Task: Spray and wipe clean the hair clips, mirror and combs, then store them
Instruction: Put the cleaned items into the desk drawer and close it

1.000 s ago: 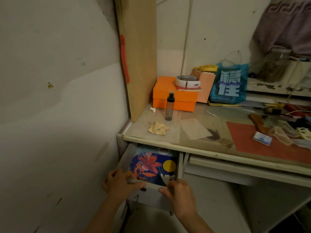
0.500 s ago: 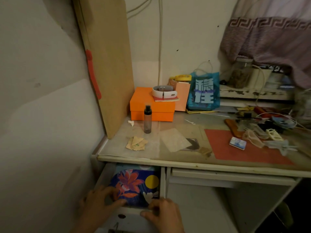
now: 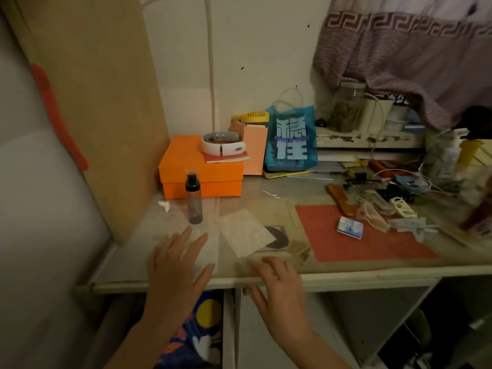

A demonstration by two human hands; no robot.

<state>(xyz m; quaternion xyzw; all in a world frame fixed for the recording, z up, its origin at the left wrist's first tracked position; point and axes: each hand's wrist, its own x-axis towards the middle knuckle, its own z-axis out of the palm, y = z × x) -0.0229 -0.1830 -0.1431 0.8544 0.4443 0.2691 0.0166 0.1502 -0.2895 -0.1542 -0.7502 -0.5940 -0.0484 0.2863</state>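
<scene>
1. Biggest change: both hands have left the open drawer [image 3: 213, 328] below the desk edge, where they rested half a second ago, and now hover over the front of the desk [image 3: 346, 275].
2. Left hand [image 3: 177, 265]: fingers straight and spread, palm down, holding nothing. It sits over the spot where a folded tissue lay earlier; whether it touches the tissue cannot be told.
3. Right hand [image 3: 279, 286]: fingers loosely extended, slightly apart, at the desk's front edge, empty.
4. Drawer left open, with the floral-patterned pack [image 3: 202, 339] inside. Judgement: storage spot prepared; cleaning itself not yet begun.
5. Spray bottle [image 3: 193, 198]: upright, untouched, just beyond the left hand's fingertips, in front of the orange box [image 3: 202, 171]. Likely the next thing needed.
6. Task items unmoved, well apart from both hands at the right of the desk: wooden comb [image 3: 340, 199], heap of hair clips [image 3: 394, 206], small mirror [image 3: 349, 227] on the red mat [image 3: 359, 246].
7. Smallest: the heap is blurred, so the clips cannot be counted.
</scene>
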